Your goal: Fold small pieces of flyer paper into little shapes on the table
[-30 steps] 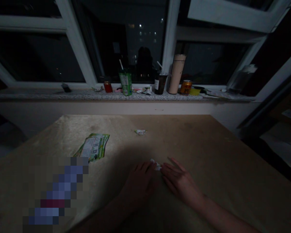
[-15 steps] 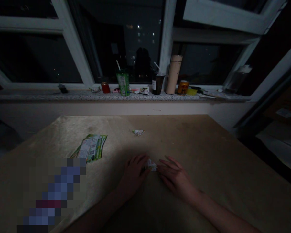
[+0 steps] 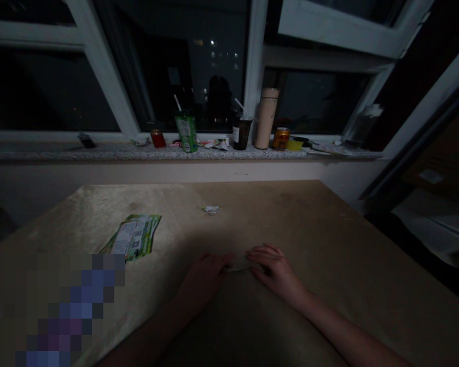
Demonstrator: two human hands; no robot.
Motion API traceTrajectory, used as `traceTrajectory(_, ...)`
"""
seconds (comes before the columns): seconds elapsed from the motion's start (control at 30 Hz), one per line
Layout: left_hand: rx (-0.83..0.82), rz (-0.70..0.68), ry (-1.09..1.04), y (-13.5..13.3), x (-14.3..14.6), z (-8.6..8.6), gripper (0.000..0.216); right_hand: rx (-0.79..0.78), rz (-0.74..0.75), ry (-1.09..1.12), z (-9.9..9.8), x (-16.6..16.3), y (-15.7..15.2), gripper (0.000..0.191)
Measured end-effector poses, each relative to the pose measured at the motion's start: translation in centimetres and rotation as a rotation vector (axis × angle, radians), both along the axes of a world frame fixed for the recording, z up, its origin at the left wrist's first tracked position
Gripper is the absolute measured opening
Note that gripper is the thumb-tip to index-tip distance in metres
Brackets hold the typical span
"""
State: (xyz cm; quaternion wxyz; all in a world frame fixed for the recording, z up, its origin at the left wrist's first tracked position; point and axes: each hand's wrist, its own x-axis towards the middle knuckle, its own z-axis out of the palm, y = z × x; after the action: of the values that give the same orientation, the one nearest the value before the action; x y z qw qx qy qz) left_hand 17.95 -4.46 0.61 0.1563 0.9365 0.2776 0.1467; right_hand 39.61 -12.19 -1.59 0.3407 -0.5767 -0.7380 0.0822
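Observation:
Between my hands, low over the table, is a small folded piece of printed paper (image 3: 237,269), seen almost edge-on as a thin pale strip. My left hand (image 3: 204,275) pinches its left end, fingers closed and partly in shadow. At the right end is my right hand (image 3: 277,270), with curved fingers and a gap between thumb and forefinger; the thumb tip is at the paper or just beside it. Farther back lies a folded paper triangle (image 3: 212,210), untouched.
Green printed leaflets (image 3: 135,237) lie in a pile on the left of the cloth-covered table (image 3: 313,219). A blurred-out patch (image 3: 72,311) covers the near left. The windowsill (image 3: 118,154) holds a green cup (image 3: 186,132), a dark cup (image 3: 241,133), a tall flask (image 3: 266,118) and cans.
The paper has turned from showing its printed triangular face to nearly edge-on. My right hand's fingers have gone from stretched out to curved. The view has shifted slightly to the right.

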Motion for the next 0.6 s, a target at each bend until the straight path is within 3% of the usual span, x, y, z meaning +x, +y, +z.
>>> traceTrajectory(0.3,0.221,-0.138,0.158,-0.4,-0.3,0.0,0.041,-0.013,-0.030,0.001,-0.1,0.8,0.2,0.026)
traceTrajectory(0.6,0.141,-0.098,0.216,-2.8,-0.8,-0.4,0.042,-0.037,-0.015,-0.010,0.0,0.9,0.2,0.020)
